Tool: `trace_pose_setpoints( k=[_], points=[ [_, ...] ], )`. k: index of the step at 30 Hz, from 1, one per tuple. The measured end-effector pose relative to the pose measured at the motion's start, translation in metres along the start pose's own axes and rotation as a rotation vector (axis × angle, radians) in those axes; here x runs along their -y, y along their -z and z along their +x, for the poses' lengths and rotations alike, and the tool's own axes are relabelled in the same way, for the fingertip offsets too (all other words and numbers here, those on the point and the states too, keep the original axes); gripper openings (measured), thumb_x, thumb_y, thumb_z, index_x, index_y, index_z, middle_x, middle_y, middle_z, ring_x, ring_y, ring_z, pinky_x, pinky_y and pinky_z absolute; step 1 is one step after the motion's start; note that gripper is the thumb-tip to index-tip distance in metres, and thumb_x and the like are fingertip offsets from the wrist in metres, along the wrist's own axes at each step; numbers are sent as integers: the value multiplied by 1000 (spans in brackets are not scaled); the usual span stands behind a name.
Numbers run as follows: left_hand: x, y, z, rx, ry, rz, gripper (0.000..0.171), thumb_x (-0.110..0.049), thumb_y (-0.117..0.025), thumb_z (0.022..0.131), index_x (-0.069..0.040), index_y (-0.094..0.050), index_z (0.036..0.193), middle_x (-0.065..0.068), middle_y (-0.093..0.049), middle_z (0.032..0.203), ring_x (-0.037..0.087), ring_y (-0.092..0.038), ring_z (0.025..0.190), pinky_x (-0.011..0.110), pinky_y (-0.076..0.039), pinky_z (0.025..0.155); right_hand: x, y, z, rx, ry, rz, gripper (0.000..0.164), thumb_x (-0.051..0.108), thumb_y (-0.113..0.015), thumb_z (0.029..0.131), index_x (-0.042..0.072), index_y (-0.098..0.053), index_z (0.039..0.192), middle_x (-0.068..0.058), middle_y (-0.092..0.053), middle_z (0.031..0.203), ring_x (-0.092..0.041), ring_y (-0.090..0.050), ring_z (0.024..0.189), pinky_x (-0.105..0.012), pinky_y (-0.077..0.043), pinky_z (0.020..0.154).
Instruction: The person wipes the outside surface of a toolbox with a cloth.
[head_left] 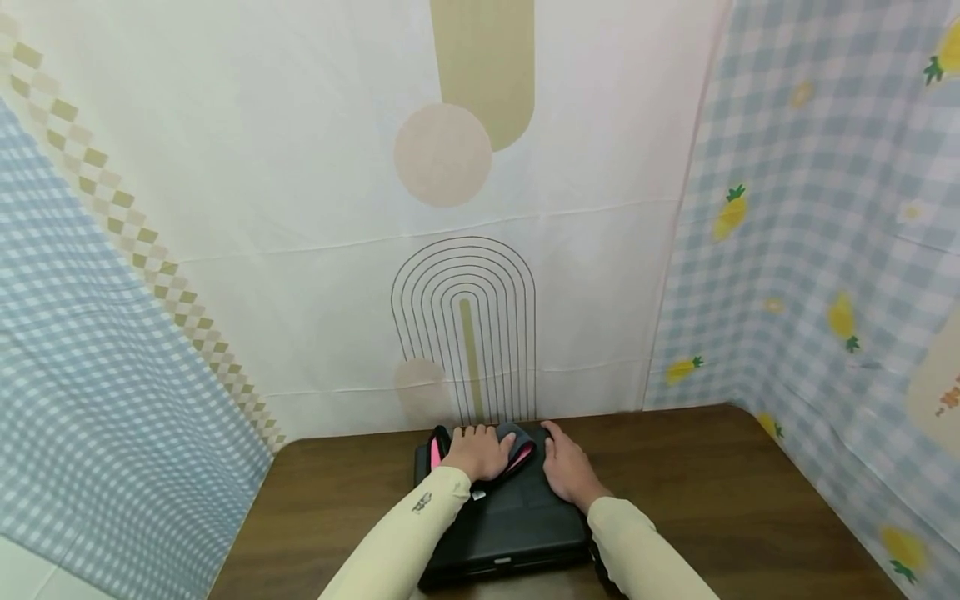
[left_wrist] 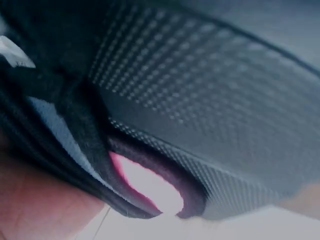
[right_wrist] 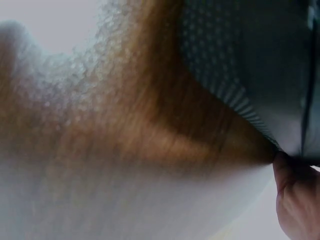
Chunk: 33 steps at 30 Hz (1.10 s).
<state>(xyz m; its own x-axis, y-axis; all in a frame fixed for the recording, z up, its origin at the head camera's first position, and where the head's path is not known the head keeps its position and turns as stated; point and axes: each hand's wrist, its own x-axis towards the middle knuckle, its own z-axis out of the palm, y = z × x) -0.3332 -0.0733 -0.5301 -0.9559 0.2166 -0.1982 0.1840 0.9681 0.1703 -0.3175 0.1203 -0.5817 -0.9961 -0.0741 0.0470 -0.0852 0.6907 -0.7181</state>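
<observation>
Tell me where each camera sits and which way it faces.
Head: worn on the head, facing forward and down at cloth, table, case and band; left hand, right hand and sleeves show.
Left wrist: worn there, facing band and case; left hand partly shows, lower left.
Right wrist: worn there, facing table and case; right hand partly shows, lower right.
Head and left wrist share the band's pink lining.

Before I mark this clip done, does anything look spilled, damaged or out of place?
Nothing stands out. The black case lies on the table, the left hand rests on the folded cloth on top, and the right hand touches the case's side. No spill or damage shows.
</observation>
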Motion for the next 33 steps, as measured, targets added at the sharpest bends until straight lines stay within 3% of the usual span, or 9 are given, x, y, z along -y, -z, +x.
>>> trace_pose_setpoints(
  k=[7, 14, 21, 30, 32, 33],
  points=[
    [0, -7, -11, -21, -81, 26, 76, -56, -25, 115, 0, -35, 166, 21, -35, 173, 39, -31, 163, 60, -20, 135, -5, 2, 5, 6, 6, 11, 46, 21, -38, 117, 12, -44, 162, -23, -55, 159, -45, -55, 145, -64, -46, 116],
    [0, -8, -36, -34, -175, 46, 76, -56, -27, 115, -4, -23, 171, 20, -18, 180, 38, -16, 169, 60, -15, 136, -7, 7, 11, 22, 12, 21, 48, 22, -35, 117, 11, -40, 164, -24, -52, 162, -47, -53, 146, -65, -45, 117],
    [3, -12, -61, 21, -225, 9, 79, -60, -26, 114, -9, -11, 173, 15, -3, 182, 36, -2, 171, 62, -8, 136, -6, 10, 13, 33, 12, 31, 49, 22, -34, 118, 10, -38, 165, -25, -49, 164, -48, -50, 148, -66, -43, 118],
    [10, -25, -113, 70, -323, -17, 82, -67, -22, 111, -16, -10, 174, 8, -1, 183, 31, -1, 171, 65, -9, 135, -7, 9, 11, 36, 3, 51, 49, 23, -34, 118, 11, -38, 165, -25, -48, 165, -49, -49, 149, -67, -43, 117],
    [14, -35, -126, 41, -355, 0, 82, -67, -26, 111, -17, -11, 174, 8, -4, 183, 31, -5, 171, 66, -13, 134, -6, 8, 11, 39, 8, 54, 49, 23, -33, 118, 11, -37, 166, -25, -47, 165, -49, -48, 149, -67, -42, 118],
    [16, -42, -132, -7, -380, 47, 82, -66, -29, 111, -16, -14, 174, 9, -9, 183, 32, -11, 171, 65, -19, 133, -6, 7, 11, 37, 11, 54, 49, 23, -33, 118, 11, -37, 165, -25, -47, 165, -49, -48, 149, -67, -42, 118]
  ],
)
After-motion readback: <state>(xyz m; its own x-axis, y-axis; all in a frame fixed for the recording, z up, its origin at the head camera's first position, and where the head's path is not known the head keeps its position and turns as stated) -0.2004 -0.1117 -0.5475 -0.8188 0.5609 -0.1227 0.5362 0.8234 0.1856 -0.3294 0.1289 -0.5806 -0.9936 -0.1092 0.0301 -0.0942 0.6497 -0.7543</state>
